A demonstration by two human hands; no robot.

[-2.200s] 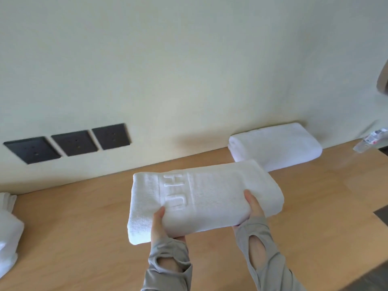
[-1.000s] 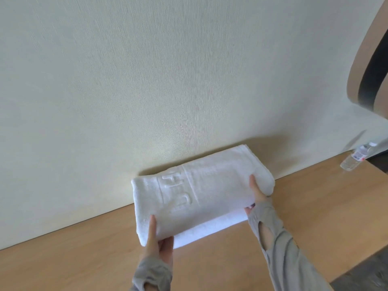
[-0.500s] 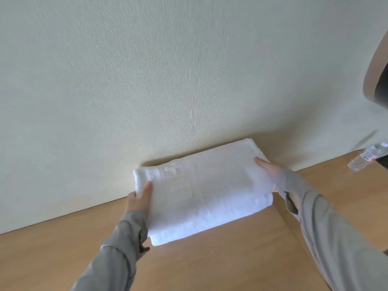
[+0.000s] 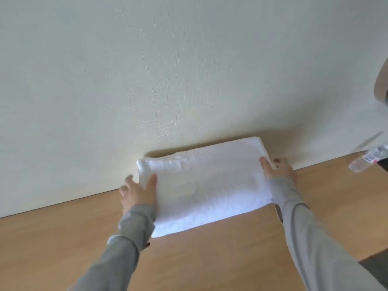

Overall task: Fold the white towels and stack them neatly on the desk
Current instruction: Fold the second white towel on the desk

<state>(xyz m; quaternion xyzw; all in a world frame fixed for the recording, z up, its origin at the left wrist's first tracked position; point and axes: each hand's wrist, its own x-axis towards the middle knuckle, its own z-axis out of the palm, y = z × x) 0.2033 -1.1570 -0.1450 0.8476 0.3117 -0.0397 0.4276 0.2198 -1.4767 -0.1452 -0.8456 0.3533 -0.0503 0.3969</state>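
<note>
A folded white towel point(image 4: 210, 181) lies against the wall on the wooden desk point(image 4: 210, 259), on top of another folded white towel whose front edge point(image 4: 176, 228) shows beneath it. My left hand point(image 4: 137, 192) rests at the stack's left end, thumb on the top towel and fingers spread beside it. At the right end sits my right hand point(image 4: 278, 168), thumb on top and fingers against the side. Neither hand lifts the towel.
A clear plastic bottle point(image 4: 366, 161) lies on the desk at the far right by the wall. A round wooden-rimmed object point(image 4: 383, 80) juts in at the upper right. The desk's front right corner drops to dark floor point(image 4: 375, 263).
The towel I carried has been set down on the folded one by the wall. My hands slid from its front edge to its two ends, and the left fingers have loosened.
</note>
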